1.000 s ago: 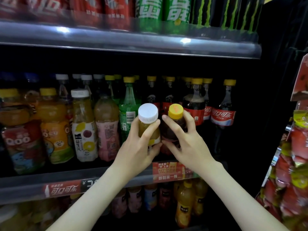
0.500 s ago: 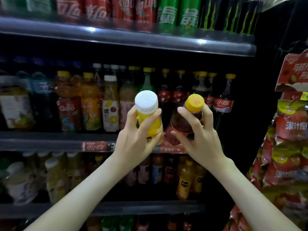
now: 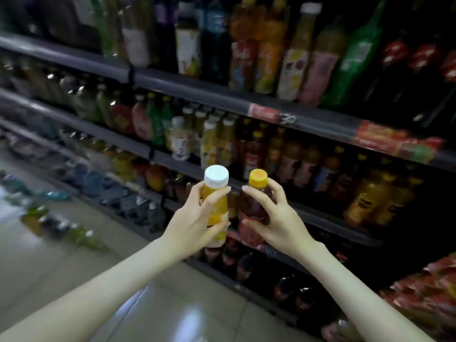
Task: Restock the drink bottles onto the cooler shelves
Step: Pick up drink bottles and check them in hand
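We face the cooler shelves (image 3: 197,88), whose packed rows slant across the upper and right of the frame. Both bottles sit at centre, in front of them and not yet shelved. Our forearms rise from the lower corners. Our left hand (image 3: 195,223) wraps the white-capped juice bottle (image 3: 217,208). Our right hand (image 3: 274,218) grips the yellow-capped dark drink bottle (image 3: 254,206). Both bottles are upright, which we judge is for sliding straight in.

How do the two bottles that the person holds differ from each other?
Cap: the white-capped bottle has a wide white cap; the yellow-capped bottle has a narrower yellow one. Contents: the white-capped bottle holds yellow-orange juice, the yellow-capped bottle a dark reddish-brown drink. Shared: both are capped and held upright.
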Demonstrator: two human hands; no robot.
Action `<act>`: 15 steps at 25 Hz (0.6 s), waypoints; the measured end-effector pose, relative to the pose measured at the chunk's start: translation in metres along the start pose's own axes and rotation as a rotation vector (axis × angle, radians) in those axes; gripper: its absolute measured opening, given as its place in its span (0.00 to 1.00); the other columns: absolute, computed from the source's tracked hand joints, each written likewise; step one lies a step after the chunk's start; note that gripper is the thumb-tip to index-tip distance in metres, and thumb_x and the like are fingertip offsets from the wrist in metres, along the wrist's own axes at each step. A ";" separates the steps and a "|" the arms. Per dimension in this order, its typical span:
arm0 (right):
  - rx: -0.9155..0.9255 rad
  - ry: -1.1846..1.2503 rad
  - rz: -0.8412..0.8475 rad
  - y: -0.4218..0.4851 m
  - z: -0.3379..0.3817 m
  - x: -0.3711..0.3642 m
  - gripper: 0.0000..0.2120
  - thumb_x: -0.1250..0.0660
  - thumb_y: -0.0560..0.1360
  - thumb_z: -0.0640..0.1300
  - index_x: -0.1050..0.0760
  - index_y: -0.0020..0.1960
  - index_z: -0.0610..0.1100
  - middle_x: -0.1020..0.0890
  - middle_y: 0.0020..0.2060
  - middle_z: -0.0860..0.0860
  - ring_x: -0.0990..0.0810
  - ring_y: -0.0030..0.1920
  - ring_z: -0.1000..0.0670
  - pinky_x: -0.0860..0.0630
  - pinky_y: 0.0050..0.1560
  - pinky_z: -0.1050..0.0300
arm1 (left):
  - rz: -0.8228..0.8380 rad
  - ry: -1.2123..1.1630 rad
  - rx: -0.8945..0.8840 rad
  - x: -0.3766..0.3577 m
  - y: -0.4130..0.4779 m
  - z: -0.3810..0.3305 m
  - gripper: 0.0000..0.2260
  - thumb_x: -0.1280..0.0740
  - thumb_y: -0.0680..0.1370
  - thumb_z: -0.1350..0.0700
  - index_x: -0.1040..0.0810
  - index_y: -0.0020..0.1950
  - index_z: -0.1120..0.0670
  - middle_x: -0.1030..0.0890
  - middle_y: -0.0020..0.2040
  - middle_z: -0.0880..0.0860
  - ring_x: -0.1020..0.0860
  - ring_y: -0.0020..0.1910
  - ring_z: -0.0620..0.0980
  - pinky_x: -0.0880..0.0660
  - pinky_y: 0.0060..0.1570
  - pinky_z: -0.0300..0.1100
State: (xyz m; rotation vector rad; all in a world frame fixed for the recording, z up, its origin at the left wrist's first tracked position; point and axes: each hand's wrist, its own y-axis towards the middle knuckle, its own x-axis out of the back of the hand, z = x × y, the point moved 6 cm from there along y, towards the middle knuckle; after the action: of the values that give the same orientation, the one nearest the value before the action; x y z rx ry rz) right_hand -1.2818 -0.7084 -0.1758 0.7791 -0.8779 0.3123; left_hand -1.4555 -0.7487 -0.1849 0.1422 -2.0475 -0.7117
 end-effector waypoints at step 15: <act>0.129 0.355 0.391 0.204 0.250 -0.390 0.35 0.26 0.71 0.48 0.42 0.68 0.68 0.44 0.71 0.54 0.27 0.62 0.42 0.23 0.54 0.41 | 0.016 0.200 0.667 0.225 -0.246 0.363 0.34 0.26 0.70 0.50 0.45 0.65 0.36 0.37 0.67 0.57 0.24 0.49 0.63 0.29 0.36 0.46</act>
State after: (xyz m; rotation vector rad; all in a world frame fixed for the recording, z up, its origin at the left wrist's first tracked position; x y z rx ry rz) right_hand -1.7760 -0.7250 -0.2863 0.6398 -0.6717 0.8341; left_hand -1.9188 -0.8780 -0.2938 0.5518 -2.0134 0.0222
